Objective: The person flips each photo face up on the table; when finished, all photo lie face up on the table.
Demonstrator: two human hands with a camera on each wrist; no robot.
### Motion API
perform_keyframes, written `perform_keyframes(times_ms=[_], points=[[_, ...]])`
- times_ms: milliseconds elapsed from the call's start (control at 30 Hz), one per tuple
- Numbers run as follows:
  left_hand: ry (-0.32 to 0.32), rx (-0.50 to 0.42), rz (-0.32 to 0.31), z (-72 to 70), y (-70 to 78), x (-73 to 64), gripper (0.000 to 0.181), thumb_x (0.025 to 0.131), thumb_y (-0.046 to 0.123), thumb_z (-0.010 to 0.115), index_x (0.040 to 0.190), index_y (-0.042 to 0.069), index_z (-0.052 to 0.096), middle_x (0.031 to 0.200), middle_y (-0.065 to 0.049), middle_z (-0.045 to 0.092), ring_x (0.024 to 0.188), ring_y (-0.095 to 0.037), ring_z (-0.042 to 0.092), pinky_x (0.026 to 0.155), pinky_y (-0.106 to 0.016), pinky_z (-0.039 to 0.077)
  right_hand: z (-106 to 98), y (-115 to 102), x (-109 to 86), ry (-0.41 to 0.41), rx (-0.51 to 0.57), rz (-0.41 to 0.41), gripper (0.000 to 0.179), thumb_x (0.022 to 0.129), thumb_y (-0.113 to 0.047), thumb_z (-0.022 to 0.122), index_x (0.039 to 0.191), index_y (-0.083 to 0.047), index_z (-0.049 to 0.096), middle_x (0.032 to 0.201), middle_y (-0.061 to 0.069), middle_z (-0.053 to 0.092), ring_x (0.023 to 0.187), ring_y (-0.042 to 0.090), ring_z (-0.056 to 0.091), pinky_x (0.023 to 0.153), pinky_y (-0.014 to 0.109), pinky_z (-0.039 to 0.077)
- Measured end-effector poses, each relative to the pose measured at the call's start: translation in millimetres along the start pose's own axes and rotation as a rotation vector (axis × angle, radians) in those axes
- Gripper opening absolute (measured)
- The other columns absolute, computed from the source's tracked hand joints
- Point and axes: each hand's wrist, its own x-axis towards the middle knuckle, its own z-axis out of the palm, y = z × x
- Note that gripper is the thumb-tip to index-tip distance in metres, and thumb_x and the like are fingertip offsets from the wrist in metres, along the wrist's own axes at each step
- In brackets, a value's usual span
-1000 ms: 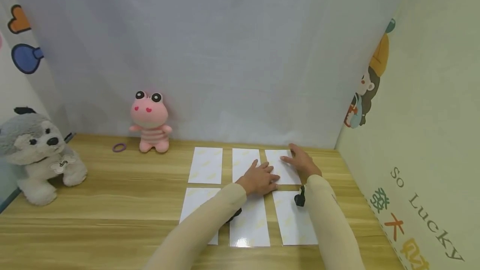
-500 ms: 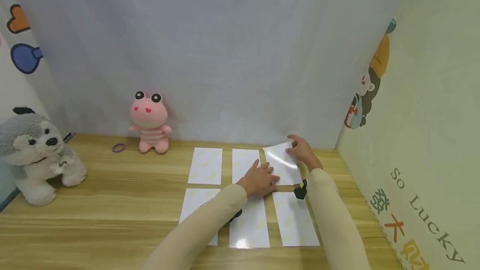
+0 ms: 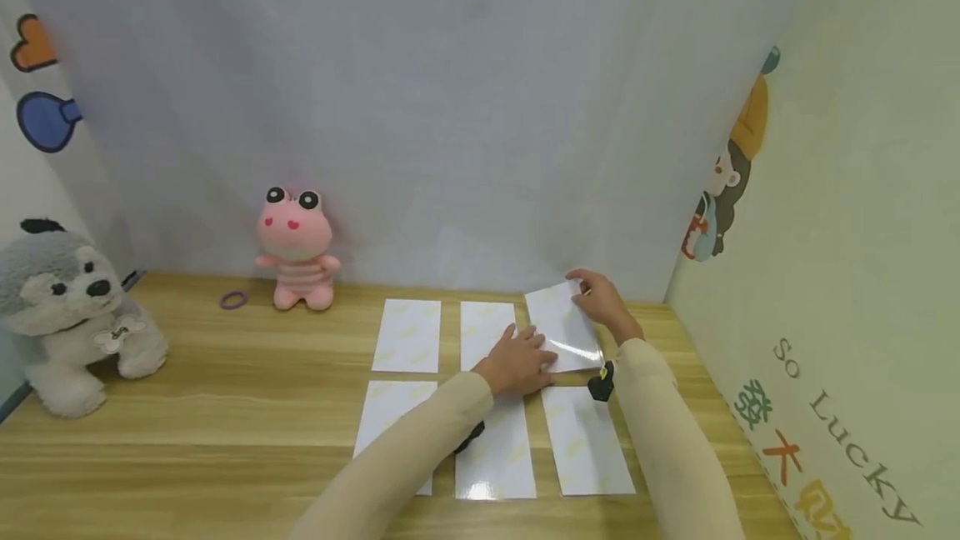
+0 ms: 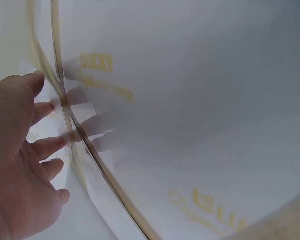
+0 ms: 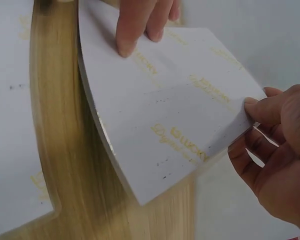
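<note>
Several white laminated photos lie in two rows of three on the table, backs up, with yellow "Lucky" lettering. The far right photo [image 3: 558, 315] is raised at its far edge. My right hand [image 3: 606, 304] pinches its far right corner between thumb and fingers, plainly seen in the right wrist view on the same photo [image 5: 190, 95]. My left hand [image 3: 516, 361] is spread over the far middle photo [image 3: 486, 327], its fingertips touching the lifted photo's near left part. Whatever is on the photos' other sides is hidden.
A pink plush toy [image 3: 300, 248] sits against the pale curtain [image 3: 450, 107], beside a purple ring [image 3: 233, 300]. A grey and white plush dog [image 3: 75, 315] is at the far left. The decorated wall [image 3: 840, 273] bounds the wooden table [image 3: 225, 423] on the right.
My right hand has taken hold of the far right photo's corner and lifted its far edge off the table. My left hand stays in place. The view has shifted slightly.
</note>
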Motion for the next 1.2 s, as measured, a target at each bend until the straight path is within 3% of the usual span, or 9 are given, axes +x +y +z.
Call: perform_keyframes(times_ms=[200, 300, 467, 633, 933, 1067, 1200], points=[[0.033, -0.102, 0.011, 2.9, -2.7, 5.7, 0.049, 0.102, 0.054, 0.044, 0.146, 0.032, 0.051, 0.159, -0.005, 0.039, 0.152, -0.027, 0.028, 0.120, -0.053, 0.026, -9, -3, -3.4, 0.040, 0.047, 0.012, 0.041, 0.091, 0.003, 0.059, 0.132, 0.003, 0.058, 0.091, 0.016, 0.056, 0.080, 0.026, 0.053, 0.062, 0.030, 0.042], [0.083, -0.147, 0.038, -0.4, -3.6, 4.5, 0.050, 0.102, 0.050, 0.047, 0.146, 0.028, 0.051, 0.154, -0.010, 0.044, 0.147, -0.030, 0.038, 0.116, -0.050, 0.035, -14, -4, -5.5, 0.054, 0.111, 0.035, 0.041, 0.091, 0.005, 0.059, 0.132, 0.003, 0.057, 0.091, 0.014, 0.054, 0.075, 0.020, 0.050, 0.058, 0.027, 0.042], [0.178, -0.261, 0.061, -6.7, -3.9, 0.0, 0.053, 0.101, 0.042, 0.055, 0.150, 0.025, 0.046, 0.151, -0.015, 0.046, 0.138, -0.030, 0.048, 0.108, -0.042, 0.046, -22, -4, -9.1, 0.041, 0.274, 0.083, 0.043, 0.094, 0.003, 0.058, 0.137, 0.004, 0.053, 0.089, 0.010, 0.050, 0.066, 0.014, 0.051, 0.057, 0.027, 0.050], [0.237, -0.344, 0.055, -8.3, -2.5, -1.8, 0.061, 0.099, 0.043, 0.059, 0.155, 0.028, 0.038, 0.156, -0.015, 0.039, 0.142, -0.030, 0.043, 0.108, -0.043, 0.046, -25, -2, -12.7, 0.021, 0.458, 0.137, 0.044, 0.098, 0.000, 0.056, 0.141, 0.004, 0.047, 0.088, 0.005, 0.053, 0.068, 0.011, 0.059, 0.063, 0.030, 0.057], [0.404, -0.208, 0.056, -9.6, -1.8, -2.1, 0.078, 0.086, 0.058, 0.070, 0.153, 0.029, 0.041, 0.151, -0.012, 0.040, 0.138, -0.030, 0.044, 0.110, -0.045, 0.041, -20, 4, -22.9, 0.031, 0.811, 0.233, 0.041, 0.101, 0.000, 0.053, 0.140, 0.003, 0.041, 0.082, -0.005, 0.057, 0.071, 0.008, 0.064, 0.065, 0.023, 0.056], [0.466, -0.182, 0.047, -9.7, -1.2, -2.5, 0.081, 0.082, 0.059, 0.075, 0.150, 0.028, 0.045, 0.148, -0.010, 0.041, 0.139, -0.028, 0.043, 0.114, -0.042, 0.036, -14, 7, -28.2, 0.020, 0.904, 0.254, 0.039, 0.100, -0.001, 0.054, 0.137, 0.002, 0.042, 0.083, -0.005, 0.058, 0.074, 0.008, 0.064, 0.067, 0.023, 0.055], [0.538, -0.164, 0.071, -8.7, 0.4, -0.7, 0.077, 0.080, 0.057, 0.078, 0.145, 0.026, 0.050, 0.139, -0.008, 0.048, 0.131, -0.026, 0.049, 0.106, -0.041, 0.042, -8, 8, -31.0, 0.006, 0.967, 0.246, 0.034, 0.100, 0.000, 0.055, 0.133, 0.001, 0.045, 0.082, -0.005, 0.062, 0.075, 0.007, 0.065, 0.067, 0.023, 0.056]])
